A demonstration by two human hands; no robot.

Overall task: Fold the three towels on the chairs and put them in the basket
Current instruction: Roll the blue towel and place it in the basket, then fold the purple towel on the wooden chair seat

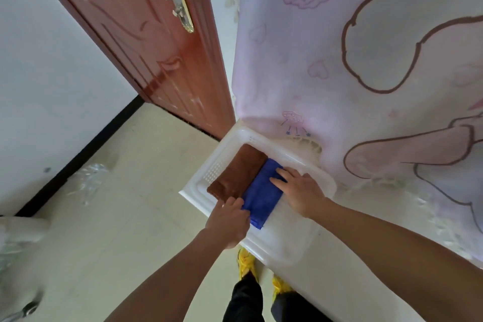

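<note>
A white plastic basket [201, 183] sits at the edge of a bed. Inside it lies a folded brown towel [237, 174] on the left side. Beside it on the right lies a folded blue towel [262, 195], touching the brown one. My left hand [228, 217] grips the near end of the blue towel with curled fingers. My right hand [298, 192] lies flat with spread fingers on the far right part of the blue towel. No third towel is in view.
A pink patterned bedsheet [352, 73] covers the bed behind and right of the basket. A red-brown door [146, 42] stands open at the left. Crumpled clear plastic [88, 180] lies on the tiled floor. My yellow shoes [245, 260] stand just below the basket.
</note>
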